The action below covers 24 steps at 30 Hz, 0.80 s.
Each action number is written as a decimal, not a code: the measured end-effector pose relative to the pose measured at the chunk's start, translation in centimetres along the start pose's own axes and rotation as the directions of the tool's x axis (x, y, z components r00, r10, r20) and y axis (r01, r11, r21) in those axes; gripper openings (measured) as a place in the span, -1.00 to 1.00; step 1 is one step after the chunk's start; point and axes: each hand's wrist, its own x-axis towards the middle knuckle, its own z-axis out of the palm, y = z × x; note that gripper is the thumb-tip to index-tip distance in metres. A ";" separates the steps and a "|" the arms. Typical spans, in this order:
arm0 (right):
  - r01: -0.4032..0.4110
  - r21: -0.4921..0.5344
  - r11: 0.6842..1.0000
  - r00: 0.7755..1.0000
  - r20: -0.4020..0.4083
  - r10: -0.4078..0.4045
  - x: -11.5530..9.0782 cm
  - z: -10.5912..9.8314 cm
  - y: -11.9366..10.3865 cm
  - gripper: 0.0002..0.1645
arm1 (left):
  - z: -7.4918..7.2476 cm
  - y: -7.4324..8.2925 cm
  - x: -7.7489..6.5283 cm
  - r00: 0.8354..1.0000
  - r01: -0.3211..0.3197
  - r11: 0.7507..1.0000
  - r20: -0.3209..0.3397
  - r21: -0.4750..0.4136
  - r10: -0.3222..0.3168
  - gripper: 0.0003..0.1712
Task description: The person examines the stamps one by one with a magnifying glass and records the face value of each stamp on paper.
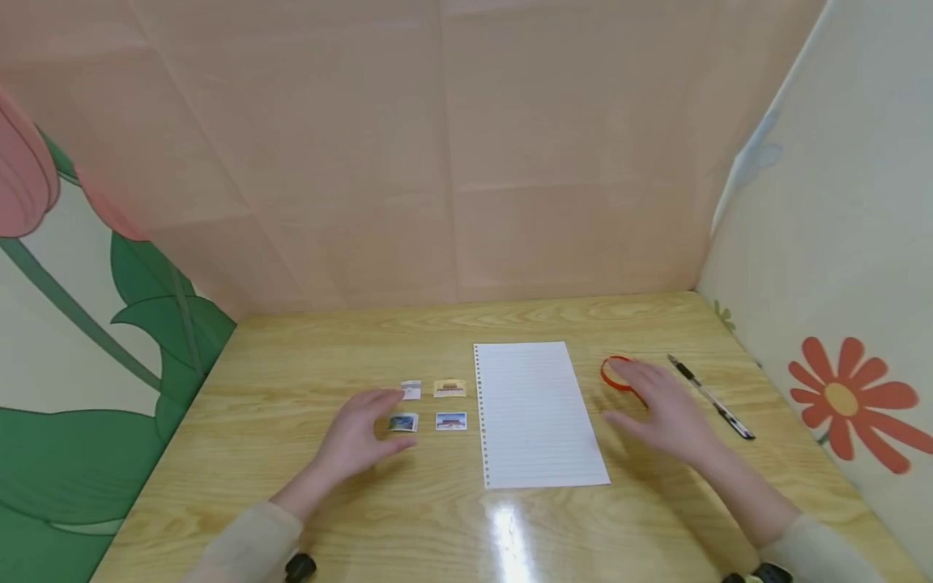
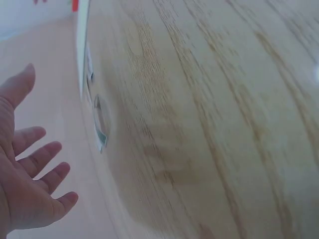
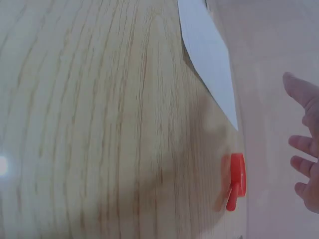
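My left hand (image 1: 355, 436) hovers with spread, relaxed fingers beside several small picture cards, holding nothing. Nearest to it are a blue-green card (image 1: 404, 423) and a pale one (image 1: 411, 390), partly behind the fingers. A yellowish card (image 1: 450, 389) and one showing a red building (image 1: 451, 421) lie to their right. In the left wrist view, a card (image 2: 101, 122) curls up off the table. My right hand (image 1: 666, 414) is above a red ring (image 1: 615, 383) with a short tail (image 3: 232, 197), perhaps a tape roll; the fingers look apart from it in the right wrist view.
A lined loose-leaf sheet (image 1: 539, 417) with punched holes lies between the hands. To the right rests a black-and-clear pen (image 1: 710, 397). A pink cloth backdrop (image 1: 452, 162) rises behind the wooden table (image 1: 291, 356); flower-printed panels stand left and right.
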 end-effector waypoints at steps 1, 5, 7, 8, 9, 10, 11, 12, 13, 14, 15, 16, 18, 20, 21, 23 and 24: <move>-0.011 0.010 1.000 1.000 -0.007 0.011 -0.1 0.0 0.3 -0.08 | 0.1 0.0 0.0 1.000 0.004 1.000 -0.003 -0.010 -0.004 -0.15; -0.043 0.050 0.998 0.998 -0.046 0.045 -0.6 0.0 1.4 -0.13 | 0.4 -0.1 0.1 1.000 0.026 0.998 -0.003 -0.053 -0.026 -0.18; -0.057 0.069 0.996 0.996 -0.065 0.062 -0.9 0.1 1.9 -0.16 | 0.6 -0.1 0.2 0.999 0.044 0.996 0.002 -0.077 -0.044 -0.19; -0.063 0.080 0.995 0.995 -0.078 0.069 -1.0 0.2 2.2 -0.18 | 0.7 -0.2 0.2 0.998 0.055 0.994 0.005 -0.092 -0.055 -0.19; -0.068 0.090 0.994 0.993 -0.088 0.076 -1.1 0.2 2.5 -0.19 | 0.7 -0.2 0.3 0.998 0.069 0.992 0.009 -0.108 -0.068 -0.19; -0.072 0.096 0.993 0.992 -0.097 0.081 -1.2 0.4 2.8 -0.20 | 0.8 -0.3 0.3 0.997 0.081 0.989 0.012 -0.126 -0.080 -0.20; -0.080 0.098 0.992 0.990 -0.104 0.090 -1.3 0.5 3.1 -0.22 | 0.9 -0.4 0.3 0.996 0.088 0.986 0.013 -0.139 -0.087 -0.22; -0.085 0.103 0.991 0.989 -0.109 0.096 -1.4 0.6 3.4 -0.23 | 1.0 -0.6 0.4 0.995 0.095 0.983 0.014 -0.157 -0.094 -0.23; -0.092 0.103 0.990 0.988 -0.115 0.104 -1.5 0.7 3.8 -0.25 | 1.1 -0.7 0.5 0.994 0.105 0.979 0.018 -0.174 -0.104 -0.25; -0.097 0.104 0.990 0.987 -0.117 0.109 -1.6 0.9 4.2 -0.26 | 1.2 -1.0 0.5 0.994 0.112 0.975 0.024 -0.190 -0.109 -0.27; -0.103 0.104 0.989 0.986 -0.119 0.115 -1.8 1.1 4.6 -0.28 | 1.3 -1.2 0.6 0.993 0.117 0.972 0.027 -0.202 -0.114 -0.29; -0.109 0.102 0.989 0.985 -0.123 0.121 -1.9 1.4 5.1 -0.29 | 1.4 -1.5 0.7 0.992 0.125 0.969 0.033 -0.215 -0.121 -0.31; -0.135 0.112 0.984 0.981 -0.122 0.149 -2.3 1.7 5.9 -0.32 | 1.7 -2.0 0.8 0.989 0.146 0.962 0.042 -0.233 -0.140 -0.34; -0.170 0.131 0.977 0.976 -0.114 0.185 -2.6 2.1 6.5 -0.34 | 1.9 -2.4 0.9 0.987 0.161 0.956 0.050 -0.244 -0.154 -0.36; -0.188 0.146 0.971 0.973 -0.109 0.205 -2.7 2.2 6.8 -0.34 | 2.0 -2.5 1.0 0.986 0.168 0.954 0.049 -0.249 -0.161 -0.38; -0.228 0.174 0.958 0.965 -0.088 0.246 -2.9 2.3 6.9 -0.35 | 2.1 -2.7 1.0 0.984 0.177 0.949 0.048 -0.260 -0.171 -0.39; -0.245 0.187 0.951 0.961 -0.079 0.263 -3.0 2.4 7.0 -0.35 | 2.2 -2.8 1.1 0.983 0.182 0.947 0.048 -0.265 -0.176 -0.40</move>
